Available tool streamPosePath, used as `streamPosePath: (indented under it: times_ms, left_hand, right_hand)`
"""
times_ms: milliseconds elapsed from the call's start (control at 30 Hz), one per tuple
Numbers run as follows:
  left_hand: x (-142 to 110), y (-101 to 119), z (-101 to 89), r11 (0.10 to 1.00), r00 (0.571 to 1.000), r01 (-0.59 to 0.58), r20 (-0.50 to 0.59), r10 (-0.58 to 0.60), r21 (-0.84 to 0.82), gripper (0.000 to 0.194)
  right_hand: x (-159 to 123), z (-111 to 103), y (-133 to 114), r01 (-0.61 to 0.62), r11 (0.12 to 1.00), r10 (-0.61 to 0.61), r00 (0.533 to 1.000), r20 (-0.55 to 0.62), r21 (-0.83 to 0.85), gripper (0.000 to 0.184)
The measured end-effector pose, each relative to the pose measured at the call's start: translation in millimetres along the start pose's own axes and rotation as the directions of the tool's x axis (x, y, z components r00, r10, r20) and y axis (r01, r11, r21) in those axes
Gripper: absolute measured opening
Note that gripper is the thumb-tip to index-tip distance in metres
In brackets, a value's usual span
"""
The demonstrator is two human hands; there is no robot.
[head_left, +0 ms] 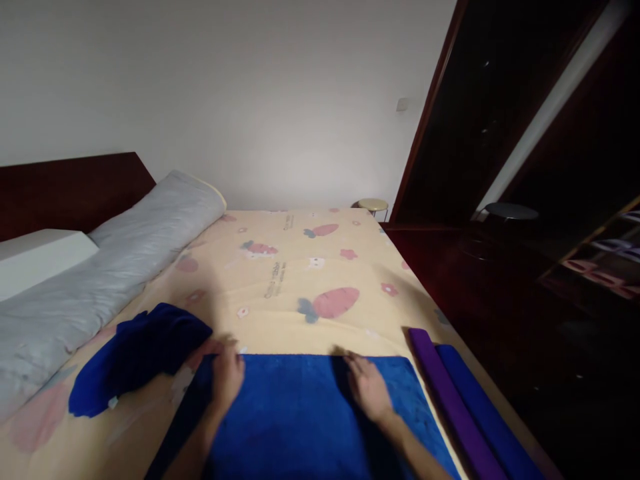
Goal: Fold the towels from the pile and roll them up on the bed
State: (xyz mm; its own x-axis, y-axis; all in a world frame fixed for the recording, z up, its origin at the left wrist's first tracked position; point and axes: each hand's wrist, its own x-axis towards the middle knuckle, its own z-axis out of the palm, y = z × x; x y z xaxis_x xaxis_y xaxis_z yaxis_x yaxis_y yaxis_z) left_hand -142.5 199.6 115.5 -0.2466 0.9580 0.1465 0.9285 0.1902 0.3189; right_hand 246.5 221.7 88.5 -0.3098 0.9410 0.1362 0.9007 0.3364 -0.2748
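A blue towel (290,413) lies spread over the patterned bed sheet in front of me, its far edge running straight across. My left hand (229,375) is closed at that edge near the far left corner, slightly smeared by motion. Further right along the same edge, my right hand (369,387) has its fingers bent over the cloth, pinching it. The towel's near part runs out of view at the bottom. To the left of my left hand, a crumpled dark blue cloth (143,353) with a small white tag lies on the sheet.
Folded purple cloth (450,400) and folded blue cloth (493,413) lie in long strips along the bed's right side. A grey pillow or bolster (150,233) and a white block (45,257) rest by the headboard (75,190). Stools (373,205) stand beyond the bed.
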Motion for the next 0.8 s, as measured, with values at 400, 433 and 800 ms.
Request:
streamPosePath:
  times_ms: [400, 433, 800]
  left_hand:
    - [-39.7, -45.5, 42.8, 0.981, 0.997, -0.008, 0.081, -0.008, 0.195, 0.057]
    - [-36.4, -70.8, 32.3, 0.974, 0.997, 0.055, 0.035, -0.064, 0.22, 0.057]
    - [-55.2, 60.4, 82.7, 0.955, 0.957, -0.281, 0.103, 0.271, 0.094, 0.056]
  right_hand:
    - [-34.5, 63.7, 43.8, -0.137, 0.991, 0.137, 0.985, -0.104, 0.013, 0.063]
    - [-43.3, 57.1, 68.6, -0.185, 0.983, 0.182, 0.976, -0.116, -0.015, 0.065]
    - [-9.0, 71.5, -48.3, -0.025, 0.985, 0.033, 0.999, -0.043, 0.17, 0.058]
